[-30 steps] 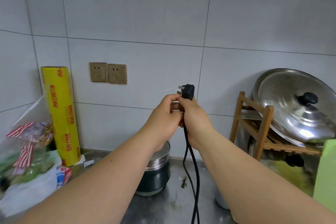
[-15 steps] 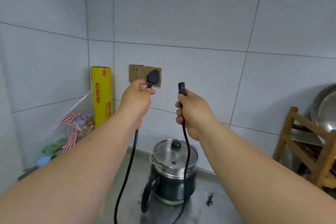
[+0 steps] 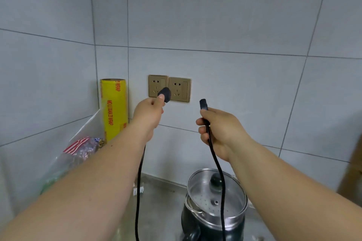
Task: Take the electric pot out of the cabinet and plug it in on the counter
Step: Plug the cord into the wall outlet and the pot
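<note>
Pinching the plug (image 3: 165, 94), the left hand (image 3: 149, 112) is now reaching the socket (image 3: 158, 86); right hand (image 3: 219, 131) is still gripping the cord (image 3: 214, 159).

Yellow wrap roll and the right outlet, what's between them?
In the head view, the left outlet, partly covered by the black plug in the left hand.

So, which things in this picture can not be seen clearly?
All in the head view:
- Plug prongs: hidden behind the plug body and the left hand, so whether they are in the socket is unclear.
- Electric pot base and handle: cut off by the bottom edge.
- Pot's power inlet: not visible.
- Plastic bag contents: blurred.
- Brown object at the right edge: cut off, blurred.
</note>
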